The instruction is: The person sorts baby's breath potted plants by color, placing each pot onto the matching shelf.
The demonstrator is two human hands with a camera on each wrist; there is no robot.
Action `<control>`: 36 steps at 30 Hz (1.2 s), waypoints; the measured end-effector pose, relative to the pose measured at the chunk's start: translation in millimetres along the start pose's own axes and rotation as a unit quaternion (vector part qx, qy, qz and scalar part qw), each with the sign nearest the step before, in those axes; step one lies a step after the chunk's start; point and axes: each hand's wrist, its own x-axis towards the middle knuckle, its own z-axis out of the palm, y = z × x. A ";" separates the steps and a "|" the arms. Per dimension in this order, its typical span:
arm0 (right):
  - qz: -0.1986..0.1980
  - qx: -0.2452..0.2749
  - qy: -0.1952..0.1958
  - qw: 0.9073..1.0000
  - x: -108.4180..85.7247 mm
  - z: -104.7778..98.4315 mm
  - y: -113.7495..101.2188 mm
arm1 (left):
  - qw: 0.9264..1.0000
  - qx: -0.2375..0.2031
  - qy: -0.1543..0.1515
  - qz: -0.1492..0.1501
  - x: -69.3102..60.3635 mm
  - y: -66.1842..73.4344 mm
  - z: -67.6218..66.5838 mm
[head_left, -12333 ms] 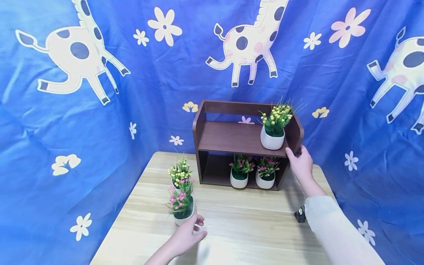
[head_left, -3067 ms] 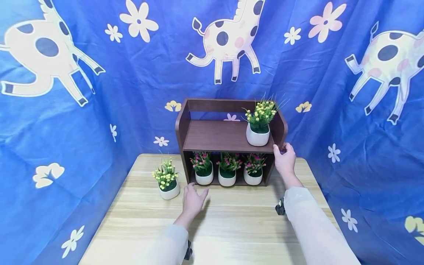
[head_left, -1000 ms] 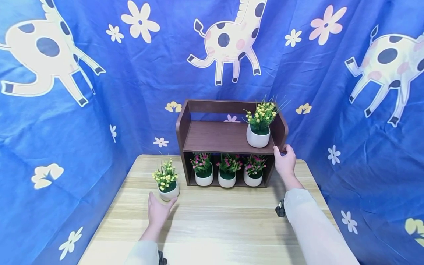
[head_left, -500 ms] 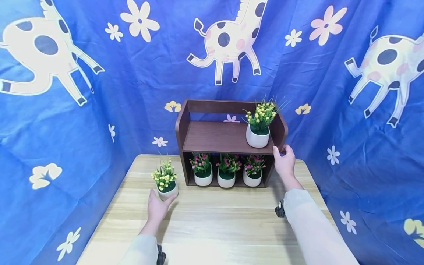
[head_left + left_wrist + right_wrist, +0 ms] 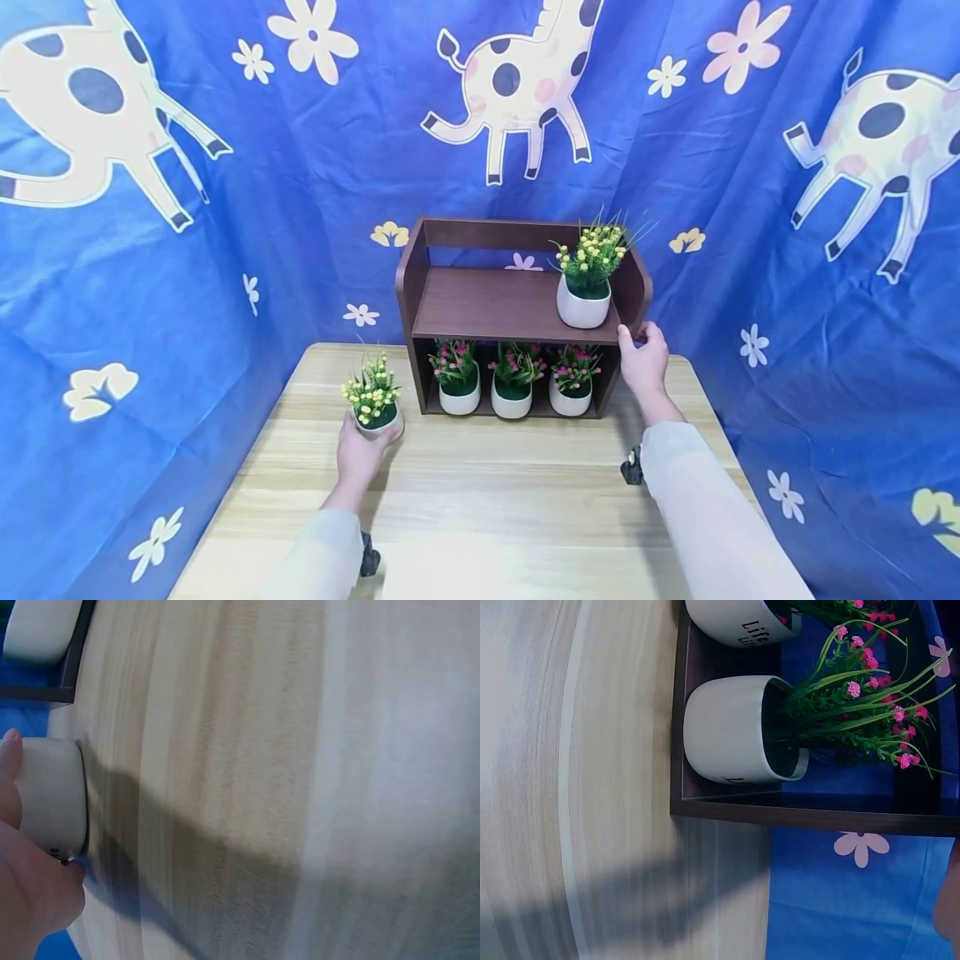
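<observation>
My left hand (image 5: 358,454) grips a white pot with yellow flowers (image 5: 377,425) on the table, left of the shelf. In the left wrist view, the fingers and thumb (image 5: 9,761) lie round this white pot (image 5: 52,796), close to the wood. My right hand (image 5: 647,365) holds the right side panel of the dark brown shelf (image 5: 487,304), thumb in front, other fingers partly hidden behind it. Another yellow-flowered plant (image 5: 583,310) stands at the right of the upper board. Pink-flowered plants in white pots fill the lower level: left (image 5: 459,398), middle (image 5: 512,402), right (image 5: 570,400).
The light wooden table (image 5: 480,500) carries the shelf at its back edge. A blue curtain (image 5: 315,208) with giraffes and flowers hangs behind and at both sides. Black wrist devices (image 5: 632,467) sit below both hands.
A pink-flowered plant has gone from the table to the shelf's lower left. My left hand has since moved left and taken hold of the yellow-flowered plant's pot. The right hand stays on the shelf.
</observation>
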 end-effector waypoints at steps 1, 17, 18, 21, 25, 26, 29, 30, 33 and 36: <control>0.000 -0.001 0.000 1.000 -0.1 0.0 0.1 | 1.000 0.001 0.004 0.001 1.0 1.0 0.2; -0.001 0.004 0.002 1.000 -0.7 -0.2 -1.5 | 1.000 0.012 0.005 -0.014 -0.3 6.1 -1.1; -0.002 0.005 0.003 1.000 -0.8 -0.2 -1.6 | 1.000 0.010 0.006 -0.013 -0.7 5.6 -1.1; -0.003 0.007 0.005 1.000 -1.0 -0.5 -1.7 | 1.000 0.007 0.009 -0.009 -2.8 4.9 -2.1; -0.003 0.005 0.008 1.000 -0.8 -0.5 -2.9 | 1.000 0.001 0.008 -0.001 -6.6 4.5 -6.8; -0.004 0.006 0.008 1.000 -0.7 -0.6 -3.1 | 1.000 0.000 0.007 0.001 -7.6 4.2 -8.1; -0.004 0.005 0.006 1.000 -0.1 -0.9 -3.1 | 1.000 0.001 0.006 0.009 -9.3 1.9 -11.2; -0.004 0.004 0.005 1.000 -0.1 -0.8 -3.2 | 1.000 0.000 0.005 0.011 -10.0 0.8 -11.8; -0.001 0.003 -0.001 1.000 -0.4 -0.9 -2.1 | 1.000 0.004 0.009 0.020 -12.9 -2.5 -12.2; 0.002 0.000 -0.004 1.000 -1.3 -0.8 -0.4 | 1.000 0.009 0.015 0.023 -17.6 -4.7 -11.5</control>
